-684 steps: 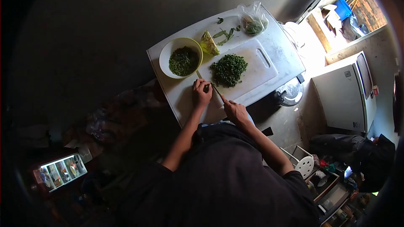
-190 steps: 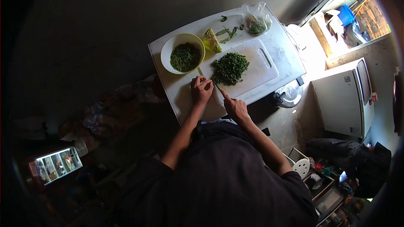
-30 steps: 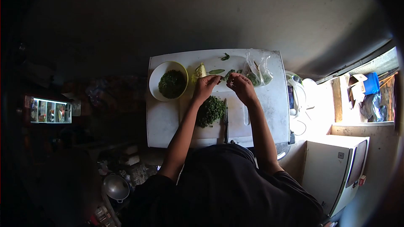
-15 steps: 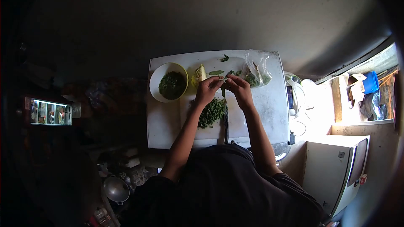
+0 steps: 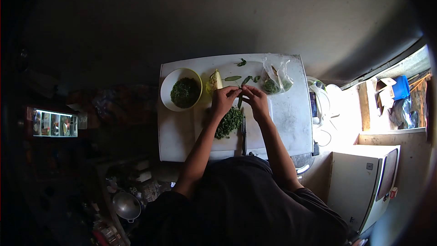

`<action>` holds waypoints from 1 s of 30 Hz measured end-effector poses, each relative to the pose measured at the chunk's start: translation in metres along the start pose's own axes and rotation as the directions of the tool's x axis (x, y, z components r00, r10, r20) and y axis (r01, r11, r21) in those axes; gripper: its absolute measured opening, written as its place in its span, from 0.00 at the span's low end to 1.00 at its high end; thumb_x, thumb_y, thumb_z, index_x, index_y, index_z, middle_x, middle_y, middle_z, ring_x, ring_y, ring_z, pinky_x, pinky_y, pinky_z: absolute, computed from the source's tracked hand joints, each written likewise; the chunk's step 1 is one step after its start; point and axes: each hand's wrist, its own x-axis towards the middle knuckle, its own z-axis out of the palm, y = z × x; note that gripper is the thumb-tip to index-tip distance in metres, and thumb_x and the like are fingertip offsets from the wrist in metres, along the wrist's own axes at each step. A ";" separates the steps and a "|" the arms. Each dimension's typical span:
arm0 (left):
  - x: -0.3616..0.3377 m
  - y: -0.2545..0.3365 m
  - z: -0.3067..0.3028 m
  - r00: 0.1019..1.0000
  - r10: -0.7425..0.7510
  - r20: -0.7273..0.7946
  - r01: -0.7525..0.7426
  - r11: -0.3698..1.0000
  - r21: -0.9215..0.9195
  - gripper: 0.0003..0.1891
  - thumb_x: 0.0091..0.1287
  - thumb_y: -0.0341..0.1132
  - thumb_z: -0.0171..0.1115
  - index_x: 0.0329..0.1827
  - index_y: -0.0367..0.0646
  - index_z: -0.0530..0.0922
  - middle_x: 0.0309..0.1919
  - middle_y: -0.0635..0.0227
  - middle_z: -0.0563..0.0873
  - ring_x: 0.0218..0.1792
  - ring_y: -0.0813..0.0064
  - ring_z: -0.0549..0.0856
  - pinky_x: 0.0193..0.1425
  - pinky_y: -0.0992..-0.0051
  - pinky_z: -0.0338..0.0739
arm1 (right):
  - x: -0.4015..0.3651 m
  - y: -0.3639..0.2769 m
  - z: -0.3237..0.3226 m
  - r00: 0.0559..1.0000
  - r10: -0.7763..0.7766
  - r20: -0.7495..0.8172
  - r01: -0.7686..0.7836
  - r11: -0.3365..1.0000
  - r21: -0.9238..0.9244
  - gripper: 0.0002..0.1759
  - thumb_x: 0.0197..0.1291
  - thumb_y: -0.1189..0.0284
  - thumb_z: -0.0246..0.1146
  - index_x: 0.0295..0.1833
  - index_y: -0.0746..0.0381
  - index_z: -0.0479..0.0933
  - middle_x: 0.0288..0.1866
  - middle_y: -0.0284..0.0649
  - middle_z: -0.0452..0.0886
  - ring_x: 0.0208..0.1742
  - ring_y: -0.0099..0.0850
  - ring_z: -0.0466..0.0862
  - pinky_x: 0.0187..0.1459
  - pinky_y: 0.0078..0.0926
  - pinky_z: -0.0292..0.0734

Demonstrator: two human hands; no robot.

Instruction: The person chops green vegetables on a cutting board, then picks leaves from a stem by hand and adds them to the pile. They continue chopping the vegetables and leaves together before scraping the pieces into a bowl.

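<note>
My left hand (image 5: 225, 99) and my right hand (image 5: 256, 101) meet fingertip to fingertip, both pinching a small green leafy sprig (image 5: 240, 100). Below them, a heap of chopped greens (image 5: 229, 124) lies on a white board, with a knife (image 5: 244, 132) along its right side. Beyond my left hand stands a cabbage piece (image 5: 215, 81) in yellowish wrapping. Loose leaves (image 5: 233, 78) rest just past my fingers. To the left, a white bowl (image 5: 167, 90) with a yellow-green rim holds chopped greens. A clear plastic bag (image 5: 283, 78) with greens inside lies to the right.
The white table (image 5: 291, 123) carries these things, with another dark green leaf (image 5: 241, 63) near its far edge. A white appliance (image 5: 355, 173) stands at the lower right. A metal pan (image 5: 126, 206) is at the lower left.
My hands have moved slightly down and closer together, uncovering more of the leaves beyond them. The leafy sprig between the fingers now shows hanging lower.
</note>
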 end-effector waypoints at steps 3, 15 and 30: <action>0.000 0.003 0.000 0.999 0.018 -0.039 -0.017 1.000 0.022 0.10 0.68 0.35 0.71 0.42 0.35 0.87 0.31 0.64 0.91 0.33 0.80 0.88 0.38 0.77 0.80 | -0.003 0.001 0.000 1.000 0.026 0.017 -0.028 0.997 0.078 0.17 0.70 0.67 0.67 0.56 0.67 0.81 0.47 0.36 0.86 0.46 0.26 0.85 0.49 0.26 0.81; 0.002 -0.011 -0.002 0.998 -0.038 0.048 0.043 0.992 -0.121 0.14 0.65 0.33 0.74 0.51 0.36 0.85 0.41 0.67 0.90 0.42 0.79 0.88 0.46 0.76 0.82 | -0.004 0.016 -0.004 0.982 0.180 0.051 -0.187 0.963 0.195 0.11 0.72 0.63 0.64 0.51 0.58 0.83 0.43 0.28 0.86 0.43 0.21 0.83 0.48 0.25 0.76; 0.004 -0.013 0.001 0.989 -0.144 0.036 0.148 0.967 -0.209 0.11 0.70 0.37 0.70 0.44 0.37 0.89 0.38 0.70 0.90 0.41 0.84 0.86 0.47 0.80 0.80 | -0.010 0.009 0.003 0.993 0.105 0.044 -0.111 0.983 0.149 0.14 0.72 0.65 0.64 0.52 0.64 0.82 0.46 0.35 0.87 0.45 0.24 0.85 0.47 0.25 0.79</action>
